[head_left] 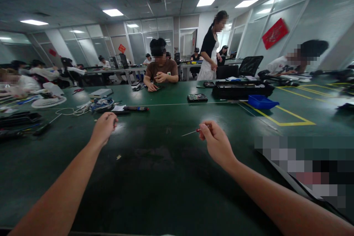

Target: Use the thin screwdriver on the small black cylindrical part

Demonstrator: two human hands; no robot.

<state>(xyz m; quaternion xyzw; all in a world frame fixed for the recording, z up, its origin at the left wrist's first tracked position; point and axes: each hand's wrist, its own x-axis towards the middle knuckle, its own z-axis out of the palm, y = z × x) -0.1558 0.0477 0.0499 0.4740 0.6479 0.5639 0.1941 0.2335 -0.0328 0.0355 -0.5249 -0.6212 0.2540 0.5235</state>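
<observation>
Inside the grasping right hand (216,141), a screwdriver (198,130), tip toward curled left hand (104,129), contents unclear.

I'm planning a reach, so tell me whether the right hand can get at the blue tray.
Probably yes, perhaps with a lean: nothing appears to stand between the right hand and the blue tray, ahead and to its right. That hand already holds a screwdriver, though.
</observation>
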